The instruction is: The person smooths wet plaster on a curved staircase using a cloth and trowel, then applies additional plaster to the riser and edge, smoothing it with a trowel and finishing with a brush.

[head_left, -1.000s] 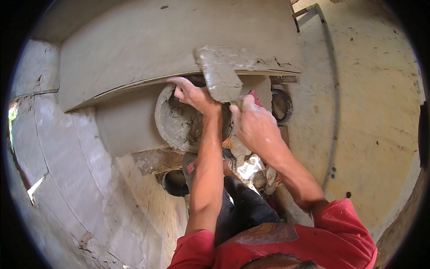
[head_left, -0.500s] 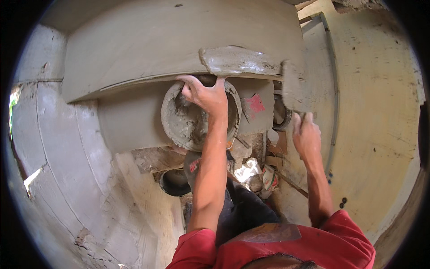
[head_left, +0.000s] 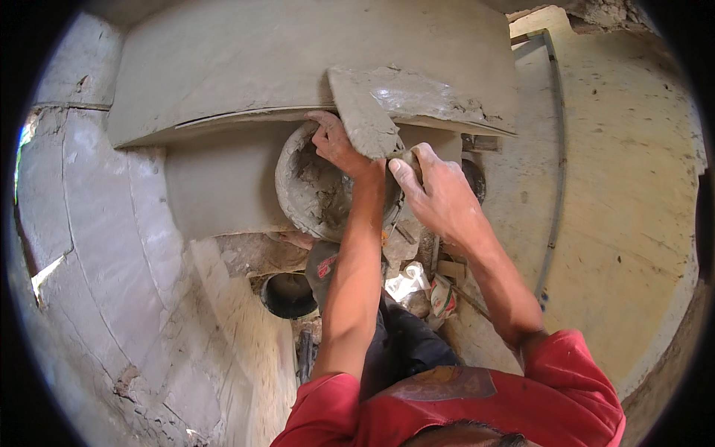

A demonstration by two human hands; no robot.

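My right hand (head_left: pixel 441 186) is closed round the handle of a plastering trowel (head_left: pixel 363 112) coated in grey mortar. Its blade lies tilted against wet mortar (head_left: pixel 424 93) along the lower edge of a plastered grey beam (head_left: pixel 223 67). My left hand (head_left: pixel 344 149), fingers curled, grips a thin strip (head_left: pixel 454 125) running under that edge; the trowel and wrist hide part of this hold. Below both arms stands a round bucket (head_left: pixel 292 197) with mortar smeared on its wall and lying inside. My left forearm covers part of it.
A dark bucket (head_left: pixel 289 295) stands lower down, left of my legs. Rubble and a crumpled bag (head_left: pixel 442 298) lie to their right. Grey plastered wall (head_left: pixel 112 194) rises on the left, a yellowish panel (head_left: pixel 618 194) on the right.
My right hand has swung left with the trowel, from beside the beam's right end onto the wet mortar. My left hand stays at the edge, its fingers more curled. The view has shifted slightly.
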